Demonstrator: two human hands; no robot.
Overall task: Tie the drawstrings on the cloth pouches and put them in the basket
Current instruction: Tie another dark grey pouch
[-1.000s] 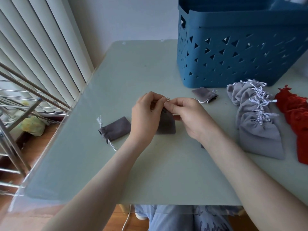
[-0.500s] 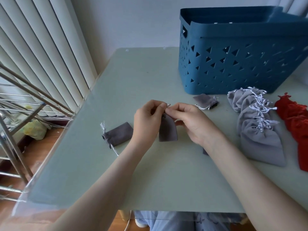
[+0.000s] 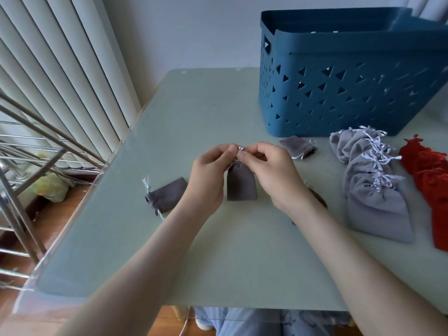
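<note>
Fingers (image 3: 229, 151) of my left hand (image 3: 208, 175) and right hand (image 3: 269, 170) are both pinching the white drawstring ends (image 3: 240, 148) at 12 o'clock above the small dark grey velvet pouch (image 3: 241, 183), which hangs between my palms over the pale green counter (image 3: 194, 112). Step: knotting, I'd say unfinished. Next: cinch tight, then lift it over the rim of the blue perforated plastic basket (image 3: 339, 93) at 2 o'clock.

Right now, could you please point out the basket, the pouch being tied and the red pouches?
basket (image 3: 363, 61): head view, front wall.
pouch being tied (image 3: 241, 184): head view, cloth body.
red pouches (image 3: 434, 183): head view, middle of the pile.
</note>
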